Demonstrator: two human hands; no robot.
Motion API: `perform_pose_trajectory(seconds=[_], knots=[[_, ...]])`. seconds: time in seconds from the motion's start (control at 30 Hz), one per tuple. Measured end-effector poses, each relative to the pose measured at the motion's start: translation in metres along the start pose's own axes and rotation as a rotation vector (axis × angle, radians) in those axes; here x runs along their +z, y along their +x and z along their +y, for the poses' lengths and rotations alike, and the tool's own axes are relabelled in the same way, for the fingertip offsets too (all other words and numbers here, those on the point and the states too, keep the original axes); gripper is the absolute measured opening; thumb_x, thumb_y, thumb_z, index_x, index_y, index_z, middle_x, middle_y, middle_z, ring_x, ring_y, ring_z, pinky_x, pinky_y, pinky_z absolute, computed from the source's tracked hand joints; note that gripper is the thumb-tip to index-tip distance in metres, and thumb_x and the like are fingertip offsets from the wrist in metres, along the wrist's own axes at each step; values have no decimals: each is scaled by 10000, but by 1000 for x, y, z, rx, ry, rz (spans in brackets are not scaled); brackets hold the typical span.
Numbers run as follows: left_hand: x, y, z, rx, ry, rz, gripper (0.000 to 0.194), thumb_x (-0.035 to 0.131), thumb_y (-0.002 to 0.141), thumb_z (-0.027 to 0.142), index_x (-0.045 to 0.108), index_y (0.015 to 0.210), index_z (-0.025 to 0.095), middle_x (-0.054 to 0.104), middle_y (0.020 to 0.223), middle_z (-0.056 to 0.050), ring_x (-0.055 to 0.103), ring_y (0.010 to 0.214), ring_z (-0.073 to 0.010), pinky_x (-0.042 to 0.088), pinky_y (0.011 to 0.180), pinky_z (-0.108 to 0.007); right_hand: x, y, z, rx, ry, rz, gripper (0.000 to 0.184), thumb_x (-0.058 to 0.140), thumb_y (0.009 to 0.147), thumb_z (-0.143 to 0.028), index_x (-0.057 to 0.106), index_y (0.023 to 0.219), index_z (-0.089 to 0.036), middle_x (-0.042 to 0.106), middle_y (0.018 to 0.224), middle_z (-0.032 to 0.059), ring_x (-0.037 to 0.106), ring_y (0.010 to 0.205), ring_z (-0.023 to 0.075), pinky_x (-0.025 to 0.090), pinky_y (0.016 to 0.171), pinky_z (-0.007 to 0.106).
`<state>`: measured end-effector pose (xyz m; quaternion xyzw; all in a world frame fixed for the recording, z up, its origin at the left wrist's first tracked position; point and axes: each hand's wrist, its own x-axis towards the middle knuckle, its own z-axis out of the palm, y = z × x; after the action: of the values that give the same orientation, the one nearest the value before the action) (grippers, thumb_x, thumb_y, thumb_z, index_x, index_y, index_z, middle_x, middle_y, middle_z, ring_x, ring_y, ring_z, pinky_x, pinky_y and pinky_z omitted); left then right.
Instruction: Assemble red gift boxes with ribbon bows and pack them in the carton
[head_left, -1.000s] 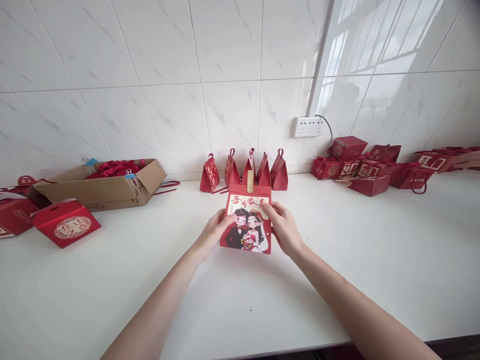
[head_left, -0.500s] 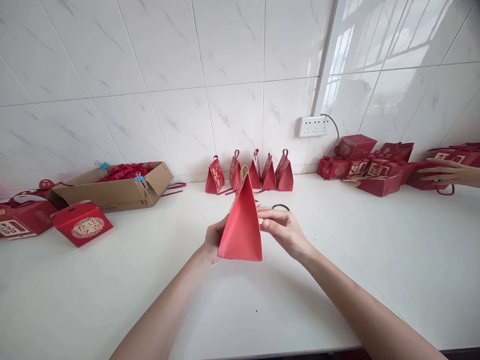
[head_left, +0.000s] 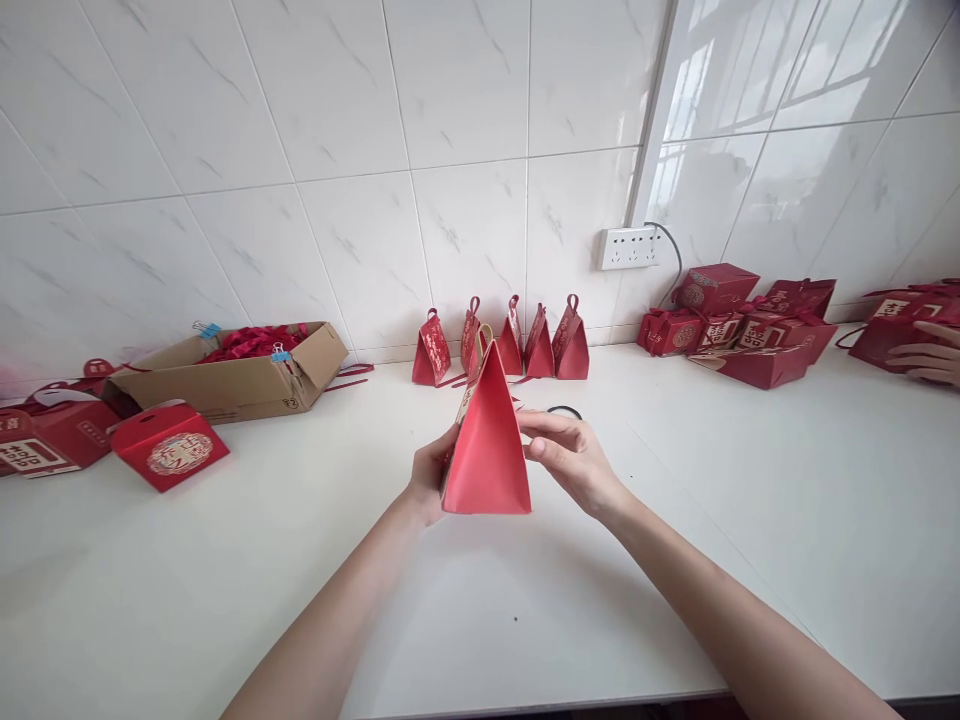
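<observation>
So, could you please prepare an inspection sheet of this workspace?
Surface: white table, dark speck near the front.
Job's things: triangular red box with gold loop on top.
Hands: left hand holds the box; right hand, fingers at its right side, contact unclear.
Clutter: five small red boxes in a row, open cardboard carton, piled red boxes at right.
Cables: dark cable at the wall socket.
Surroundings: white tiled wall; co-worker's hand at far right.
</observation>
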<state>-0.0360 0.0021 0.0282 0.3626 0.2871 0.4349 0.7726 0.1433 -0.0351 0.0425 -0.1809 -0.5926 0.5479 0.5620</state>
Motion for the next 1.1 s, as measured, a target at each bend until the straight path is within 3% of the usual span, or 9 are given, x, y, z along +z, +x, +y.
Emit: perform_pose_trajectory(seconds=[0.1,0.23,0.37,0.63,0.8,0.93,1.03,1.1], knots=[[3,0,3,-48,16,53,325,581,789,353,632,1016,125,688,840,-105,654,782,-279,519,693,-385,1,2,0,85,12,137,307,666,812,-423,664,1086,-286,640,1124,31,621,886,171,522,766,313],[4,-4,10,-232,18,-110,392,473,805,339,614,1014,38,680,897,-195,671,802,-322,532,696,-407,-2,6,0,279,103,313,188,636,814,-368,666,921,-216,648,838,7,596,710,131,545,634,263],[3,-6,13,-245,-51,-228,513,462,841,470,587,1094,41,679,927,-197,689,783,-311,553,615,-313,-9,9,5,340,261,402,107,580,779,-234,652,713,-189,612,743,-8,575,656,104,554,598,208],[5,-5,17,-185,-83,-37,645,408,890,586,444,1321,108,697,910,-165,706,700,-275,576,490,-272,-12,11,13,375,374,495,68,592,730,-179,612,672,-209,594,689,-7,593,662,121,597,607,207],[10,-7,21,-180,-68,74,636,329,919,571,429,1333,99,706,790,-140,697,605,-268,550,409,-253,-10,11,10,412,380,467,57,601,734,-172,624,692,-203,604,748,-21,608,679,90,582,608,165],[13,-8,22,-171,-65,98,615,318,924,567,462,1293,97,707,769,-136,691,576,-267,545,390,-252,-11,11,9,415,324,451,37,603,750,-194,621,724,-212,610,794,-19,619,707,97,589,658,196],[15,-8,21,-152,-90,97,587,335,931,543,481,1270,87,706,776,-139,693,580,-259,551,399,-250,-9,10,11,404,161,475,114,566,811,-295,623,881,-226,623,963,28,642,873,171,604,745,310],[17,-8,20,-125,-128,112,574,327,940,524,489,1260,75,705,787,-139,698,610,-244,561,426,-239,-6,7,12,263,-111,568,304,509,862,-410,558,1123,-261,546,1216,73,573,1105,247,582,825,419]])
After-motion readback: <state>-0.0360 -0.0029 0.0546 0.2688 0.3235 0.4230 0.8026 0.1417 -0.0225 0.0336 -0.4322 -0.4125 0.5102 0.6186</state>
